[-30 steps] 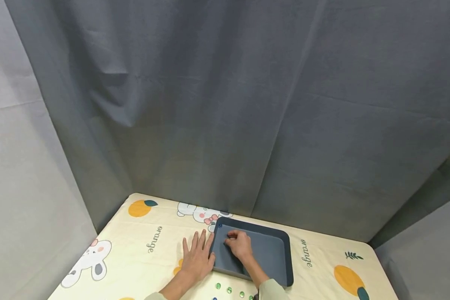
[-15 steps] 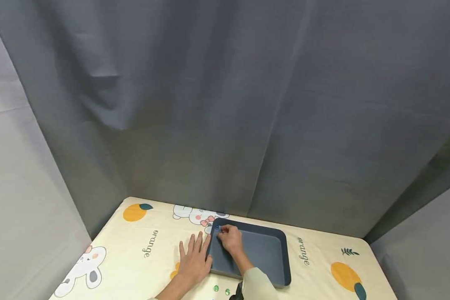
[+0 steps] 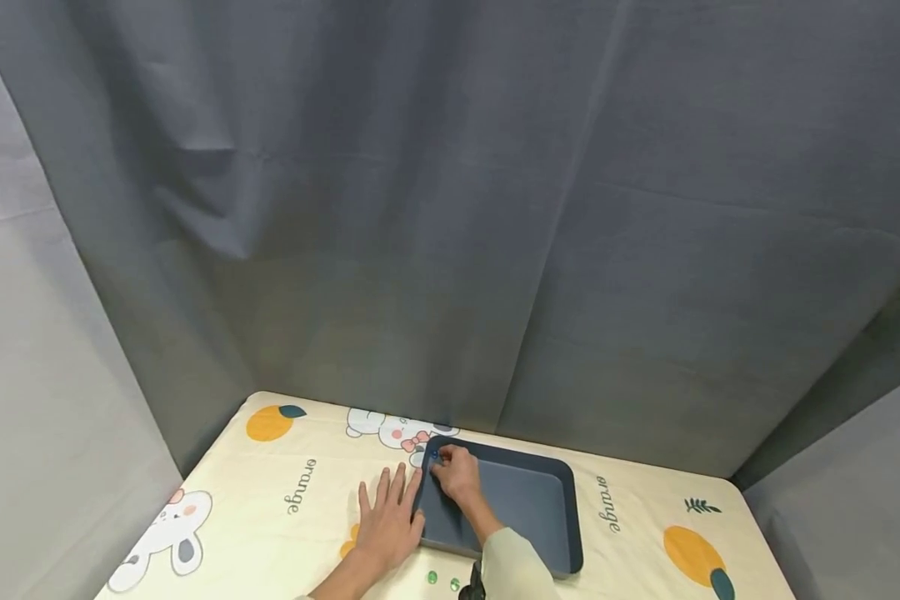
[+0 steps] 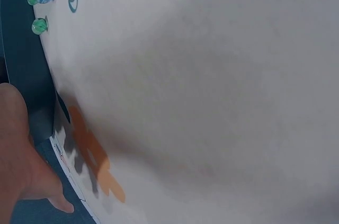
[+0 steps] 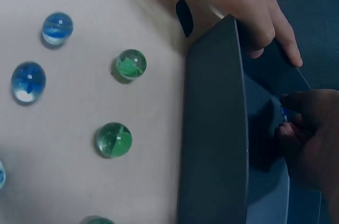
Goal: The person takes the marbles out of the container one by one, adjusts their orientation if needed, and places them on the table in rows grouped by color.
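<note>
In the head view, my right hand (image 3: 459, 477) reaches into a dark grey tray (image 3: 528, 504), near its far left corner. Its thumb and index finger pinch a small blue marble (image 5: 285, 111), mostly covered by the fingertips in the right wrist view. A blue marble (image 3: 434, 454) shows in that corner in the head view; whether it is the pinched one I cannot tell. My left hand (image 3: 390, 525) lies beside the tray with fingers spread straight, its index finger and thumb against the left wall. Green marbles (image 5: 114, 140) and blue marbles (image 5: 28, 82) sit on the cloth outside the near wall.
A cream tablecloth (image 3: 330, 542) with orange and rabbit prints covers the table. Grey curtains (image 3: 390, 250) stand behind the table and at both sides. The tray's walls are low and upright.
My right hand has moved left and away from me inside the tray, up to the blue marble in the corner, then barely moved. The left hand keeps its place by the tray.
</note>
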`<state>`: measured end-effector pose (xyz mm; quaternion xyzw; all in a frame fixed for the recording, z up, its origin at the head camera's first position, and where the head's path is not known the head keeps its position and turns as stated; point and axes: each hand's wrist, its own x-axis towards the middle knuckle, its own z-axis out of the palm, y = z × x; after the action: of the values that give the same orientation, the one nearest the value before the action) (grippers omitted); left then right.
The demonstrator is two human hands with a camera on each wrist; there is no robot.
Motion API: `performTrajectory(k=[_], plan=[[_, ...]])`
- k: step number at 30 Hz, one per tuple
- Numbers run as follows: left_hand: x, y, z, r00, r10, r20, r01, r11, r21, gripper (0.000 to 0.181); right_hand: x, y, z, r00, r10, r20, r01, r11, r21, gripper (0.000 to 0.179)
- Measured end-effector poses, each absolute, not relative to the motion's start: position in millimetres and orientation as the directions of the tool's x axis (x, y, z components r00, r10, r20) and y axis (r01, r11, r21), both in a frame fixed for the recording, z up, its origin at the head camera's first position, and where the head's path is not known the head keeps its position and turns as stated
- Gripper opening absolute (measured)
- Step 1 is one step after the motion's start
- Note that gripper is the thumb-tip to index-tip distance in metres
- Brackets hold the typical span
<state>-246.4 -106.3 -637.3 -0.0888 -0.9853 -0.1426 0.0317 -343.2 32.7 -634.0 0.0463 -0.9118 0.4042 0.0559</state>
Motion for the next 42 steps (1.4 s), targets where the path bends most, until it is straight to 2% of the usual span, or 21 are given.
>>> performTrajectory(k=[10,23,31,42], plan=[[-249.9,-103.2,-645.5,-0.980,0.173,0.097,0.194,0.940,0.280,0.063,-346.8,34.9,-632.0,-0.991,-0.074,0.115,-0.134,0.710,-0.691,0.032],[-248.1,-104.8,-638.1,-0.976,0.184,0.113,0.210,0.932,0.297,0.062,-345.3,33.5,-639.0,-0.973,-0.103,0.207,-0.216,0.731,-0.648,0.014],[-248.3,-105.3,-635.7,-0.978,0.179,0.106,0.201,0.940,0.275,0.061,-336.9,31.6,-641.9,-0.960,-0.071,0.270,-0.246,0.675,-0.696,0.013],[-247.8,-107.6,-640.5,-0.982,0.160,0.096,0.180,0.951,0.252,0.062,-322.1,50.1,-629.5,-0.967,-0.037,0.251,-0.215,0.639,-0.738,0.010]])
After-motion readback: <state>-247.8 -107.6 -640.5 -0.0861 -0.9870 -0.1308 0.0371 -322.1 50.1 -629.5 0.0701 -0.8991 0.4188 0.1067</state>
